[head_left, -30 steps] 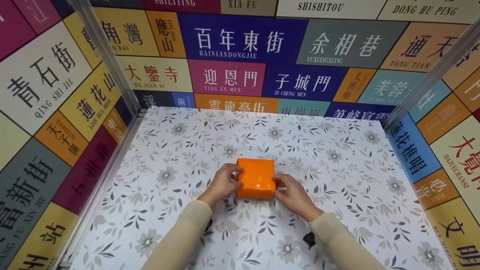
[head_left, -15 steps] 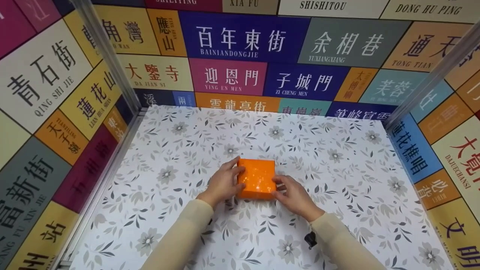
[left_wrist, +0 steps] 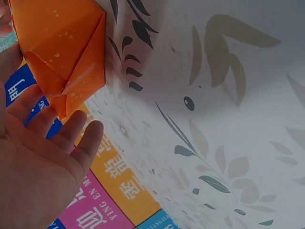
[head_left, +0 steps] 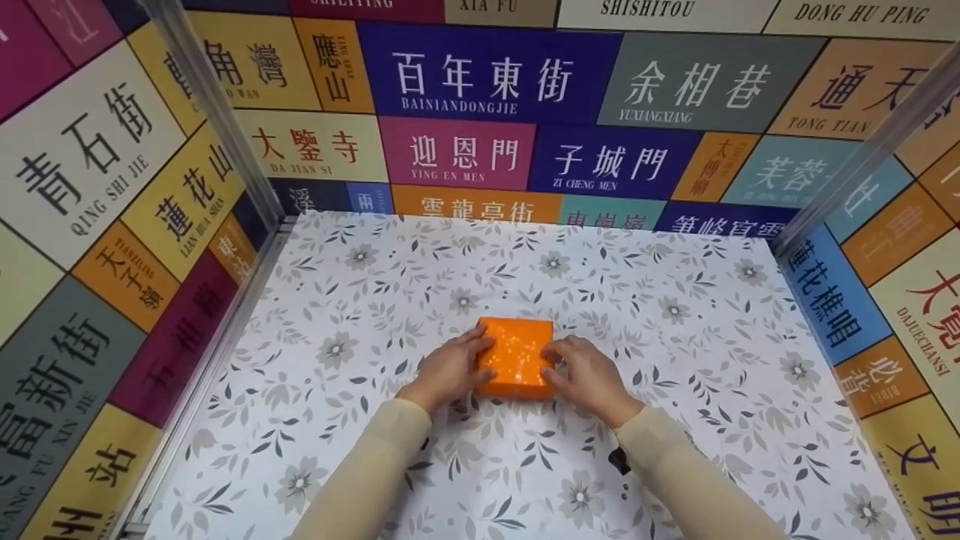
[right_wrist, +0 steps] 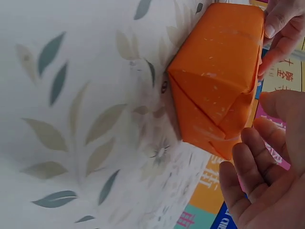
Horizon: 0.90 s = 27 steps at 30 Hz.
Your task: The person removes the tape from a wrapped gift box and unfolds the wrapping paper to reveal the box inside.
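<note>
A square box wrapped in glossy orange paper (head_left: 517, 356) stands on the table between two hands. Folded, overlapping paper flaps show on its sides in both wrist views. From the left, the left hand (head_left: 448, 371) lays its fingertips and thumb along the box's left edge. Opposite it, the right hand (head_left: 592, 375) has its thumb and index finger at the right edge. The left wrist view shows the left hand's fingers (left_wrist: 89, 138) spread and loosely bent beside the folded side. Similarly relaxed are the right hand's fingers (right_wrist: 250, 167), with several apart from the paper.
White table covering (head_left: 360, 315) printed with grey leaves and flowers surrounds the box. Panels of colourful street-name signs (head_left: 487, 75) rise at the back and on both sides. Clear corner posts (head_left: 225, 112) stand at the back corners. Something small and black (head_left: 619, 459) hangs by the right wrist.
The left hand's fingers have shifted along the box's left edge, lifting and settling again. The right hand's fingertips have come slightly further over the right edge. The box has barely moved.
</note>
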{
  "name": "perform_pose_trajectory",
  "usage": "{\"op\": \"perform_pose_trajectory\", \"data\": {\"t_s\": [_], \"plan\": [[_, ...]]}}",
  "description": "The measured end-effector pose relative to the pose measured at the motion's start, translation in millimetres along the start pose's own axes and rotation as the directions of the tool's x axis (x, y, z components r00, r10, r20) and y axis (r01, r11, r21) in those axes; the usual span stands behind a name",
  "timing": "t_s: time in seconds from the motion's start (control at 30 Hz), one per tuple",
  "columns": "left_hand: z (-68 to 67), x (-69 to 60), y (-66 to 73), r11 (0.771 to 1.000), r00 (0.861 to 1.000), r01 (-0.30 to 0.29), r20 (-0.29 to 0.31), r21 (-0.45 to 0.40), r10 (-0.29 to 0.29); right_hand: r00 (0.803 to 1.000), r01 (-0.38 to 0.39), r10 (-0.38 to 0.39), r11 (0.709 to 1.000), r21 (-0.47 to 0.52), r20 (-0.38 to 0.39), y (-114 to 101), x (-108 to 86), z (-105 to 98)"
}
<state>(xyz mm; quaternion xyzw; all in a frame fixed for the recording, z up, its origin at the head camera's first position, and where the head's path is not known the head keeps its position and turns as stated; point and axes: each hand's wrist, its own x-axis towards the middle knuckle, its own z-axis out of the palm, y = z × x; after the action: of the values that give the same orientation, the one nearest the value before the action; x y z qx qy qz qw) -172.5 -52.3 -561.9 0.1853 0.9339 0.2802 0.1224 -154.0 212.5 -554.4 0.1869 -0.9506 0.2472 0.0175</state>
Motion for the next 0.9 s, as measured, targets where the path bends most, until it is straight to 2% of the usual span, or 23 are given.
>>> {"op": "perform_pose_trajectory", "data": {"t_s": [0.17,0.67,0.9], "plan": [[0.9,-0.4,-0.4,0.999,1.000,-0.003,-0.008,0.032,0.003,0.998,0.056,-0.053,0.994,-0.095,0.032,-12.5,15.0,6.3],[-1.6,0.7,6.0,0.996,1.000,-0.015,-0.006,0.093,0.015,0.997,0.056,-0.053,0.995,-0.079,0.047,-12.8,25.0,18.2],[-3.0,2.2,2.9,0.994,1.000,0.007,-0.002,0.108,-0.007,0.993,0.113,-0.109,0.988,-0.103,0.043,-15.4,29.5,19.3]]}}
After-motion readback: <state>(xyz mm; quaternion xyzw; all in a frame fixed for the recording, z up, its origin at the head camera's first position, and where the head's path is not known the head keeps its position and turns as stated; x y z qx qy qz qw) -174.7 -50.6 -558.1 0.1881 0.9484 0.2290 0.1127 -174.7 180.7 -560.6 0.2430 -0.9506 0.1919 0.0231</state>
